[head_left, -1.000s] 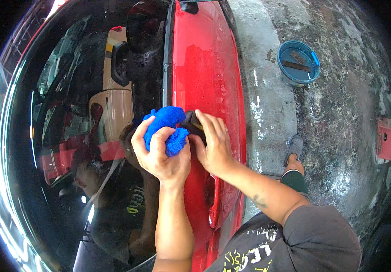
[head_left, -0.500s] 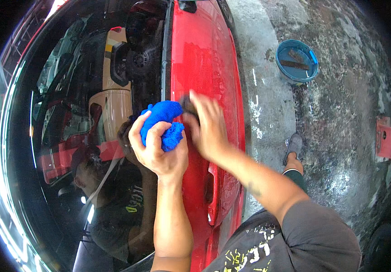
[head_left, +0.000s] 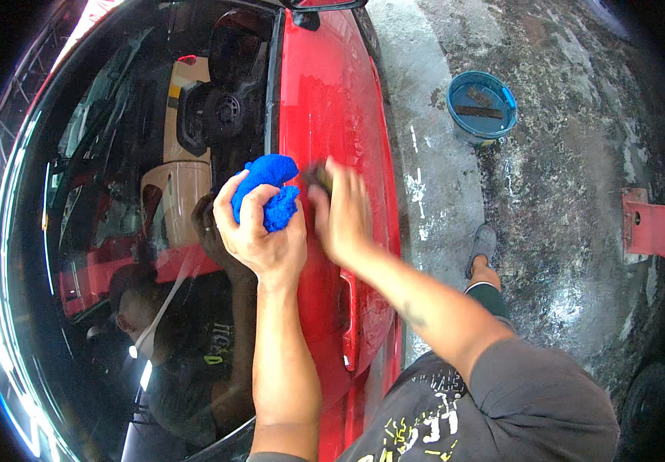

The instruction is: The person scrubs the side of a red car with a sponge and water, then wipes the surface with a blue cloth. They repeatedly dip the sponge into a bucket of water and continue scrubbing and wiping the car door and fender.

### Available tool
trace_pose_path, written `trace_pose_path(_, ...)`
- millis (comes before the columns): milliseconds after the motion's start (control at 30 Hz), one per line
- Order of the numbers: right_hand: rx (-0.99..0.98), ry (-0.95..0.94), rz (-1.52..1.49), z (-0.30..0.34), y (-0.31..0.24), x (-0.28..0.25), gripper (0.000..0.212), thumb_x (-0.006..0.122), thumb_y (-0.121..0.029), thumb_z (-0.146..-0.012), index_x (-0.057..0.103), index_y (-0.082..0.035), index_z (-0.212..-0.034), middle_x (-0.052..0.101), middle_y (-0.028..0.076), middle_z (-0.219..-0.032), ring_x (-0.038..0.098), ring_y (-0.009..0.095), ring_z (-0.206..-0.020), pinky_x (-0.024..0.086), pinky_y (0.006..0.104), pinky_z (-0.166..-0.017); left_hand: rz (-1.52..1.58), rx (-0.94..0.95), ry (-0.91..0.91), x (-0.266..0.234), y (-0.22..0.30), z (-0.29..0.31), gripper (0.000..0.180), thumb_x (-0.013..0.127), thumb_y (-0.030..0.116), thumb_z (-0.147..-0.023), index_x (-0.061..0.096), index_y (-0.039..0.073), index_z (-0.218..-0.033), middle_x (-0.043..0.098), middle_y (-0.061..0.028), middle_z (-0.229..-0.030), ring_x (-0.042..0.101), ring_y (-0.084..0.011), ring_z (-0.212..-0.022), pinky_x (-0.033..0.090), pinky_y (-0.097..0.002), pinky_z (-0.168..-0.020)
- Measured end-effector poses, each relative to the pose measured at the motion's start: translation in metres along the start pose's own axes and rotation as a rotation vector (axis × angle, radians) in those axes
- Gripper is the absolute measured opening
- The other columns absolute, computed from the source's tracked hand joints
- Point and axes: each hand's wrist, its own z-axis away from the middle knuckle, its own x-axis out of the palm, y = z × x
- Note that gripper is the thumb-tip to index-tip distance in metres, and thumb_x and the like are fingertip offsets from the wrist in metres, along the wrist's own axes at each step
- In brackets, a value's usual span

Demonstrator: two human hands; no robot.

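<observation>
My left hand [head_left: 265, 250] is closed around a bunched bright blue microfibre cloth [head_left: 269, 173], beside the lower edge of the dark car window [head_left: 194, 339]. Just right of it, my right hand [head_left: 350, 219] grips a small dark pad [head_left: 315, 175] against the wet-looking red car door [head_left: 321, 85]. Motion smears the pad and fingers, so what kind of pad it is stays unclear. Below my right hand is the red door handle [head_left: 349, 316].
A blue bucket [head_left: 471, 137] with dark strips in it stands on the wet, stained concrete floor [head_left: 556, 200] to the right. A side mirror [head_left: 325, 4] juts out at the top. Farther right is a red metal piece [head_left: 652, 225]. My foot in a grey shoe [head_left: 483, 245] is beside the car.
The car, bucket and floor have shifted slightly left in view, and more of the mirror shows. Both hands keep their holds; the right hand's blur persists at the door.
</observation>
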Motion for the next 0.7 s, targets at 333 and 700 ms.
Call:
trace_pose_path(333, -0.159, -0.218, -0.254, 0.051, 0.064, -0.044, 0.064, 0.079, -0.009, -0.094, 0.052, -0.003, -0.152, 0.065, 0.024, -0.136, 0.062, 0.046, -0.13, 0.049, 0.0535, -0.111, -0.033, 0.001, -0.002, 0.004, -0.006, 0.003, 0.033, 0.092, 0.008, -0.068, 0.074, 0.018, -0.093, 0.068, -0.0125, -0.126, 0.07, -0.0377, -0.113, 0.056, -0.0494, -0.096)
trace_pose_path(700, -0.216, -0.188, -0.253, 0.059, 0.093, -0.036, 0.063, 0.078, -0.009, -0.094, 0.054, -0.005, -0.153, 0.065, 0.022, -0.14, 0.063, 0.043, -0.127, 0.049, 0.052, -0.11, -0.026, 0.008, -0.01, 0.005, -0.003, 0.006, 0.028, 0.085, 0.0, -0.073, 0.072, 0.009, -0.096, 0.07, -0.0153, -0.122, 0.069, -0.034, -0.115, 0.055, -0.0449, -0.102)
